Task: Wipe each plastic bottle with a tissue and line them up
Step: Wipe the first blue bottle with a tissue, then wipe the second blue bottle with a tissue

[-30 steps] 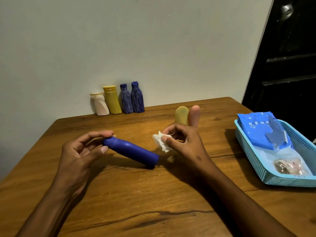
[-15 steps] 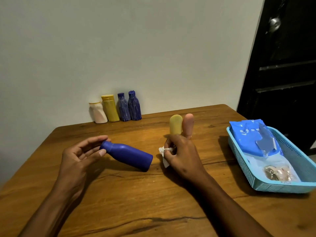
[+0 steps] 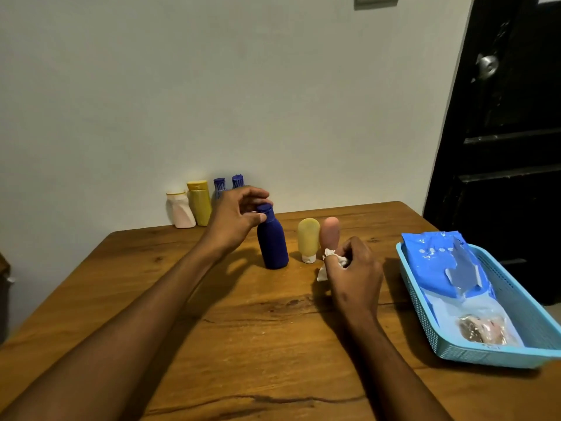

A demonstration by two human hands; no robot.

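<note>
- Worktop [image 3: 249,344]: brown wood with dark grain lines and a long crack near me; a hard, flat bed that lets a bottle stand steady.
- Basket [image 3: 516,302] at the right: pale blue plastic mesh, stiff-walled, holding a soft blue tissue pack [image 3: 440,262] whose flap is peeled open, with a crinkly clear wrapper at the near end.
- Dark blue bottle [image 3: 272,241]: it stands upright in the middle of the worktop, just left of the yellow tube. I judge it light and probably near empty, with stiff, smooth, matte walls that may slip under a dry palm. The narrow neck under the cap is the sure place to take it, and my left hand [image 3: 235,218] is there, thumb and fingers curled round the cap.
- Row at the far wall: a white waisted bottle [image 3: 181,211], a yellow flat-shouldered bottle [image 3: 200,203] and two ribbed blue bottles [image 3: 219,185], partly hidden behind my left hand. All are rigid plastic, standing close side by side.
- Yellow tube [image 3: 308,240] and pink tube [image 3: 330,232]: soft, rounded squeeze tubes balanced on their caps, touching or nearly so. I expect they tip easily, so I would hold each low, by the cap.
- Tissue [image 3: 329,262]: thin, limp and crumpled white, pinched in my right hand [image 3: 352,271], whose fingers are curled tight on it, just near of the pink tube.
</note>
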